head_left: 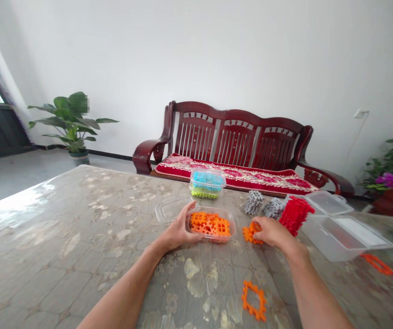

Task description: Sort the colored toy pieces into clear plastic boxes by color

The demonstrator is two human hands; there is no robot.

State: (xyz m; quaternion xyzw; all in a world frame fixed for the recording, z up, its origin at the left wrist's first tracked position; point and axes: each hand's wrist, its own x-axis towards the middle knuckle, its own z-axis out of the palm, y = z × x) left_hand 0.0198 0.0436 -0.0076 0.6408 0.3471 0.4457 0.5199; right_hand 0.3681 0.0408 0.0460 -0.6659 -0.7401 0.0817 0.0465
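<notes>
My left hand (178, 232) grips the left side of a clear plastic tub (229, 236) filled with orange interlocking tiles (210, 223). My right hand (272, 232) is closed on a small bunch of orange tiles (250, 233) lying on the table just right of that tub. One orange tile (254, 299) lies alone on the table nearer to me. A red stack of tiles (295, 214) and two grey stacks (253, 202) stand beyond my right hand.
A loose clear lid (169, 208) lies behind my left hand. Two stacked tubs of blue and green tiles (207, 183) sit farther back. A large clear box (336, 233) is at the right, with an orange-and-green tool (381, 266) beside it. A wooden bench (234, 146) stands behind the marble-patterned table (79, 237).
</notes>
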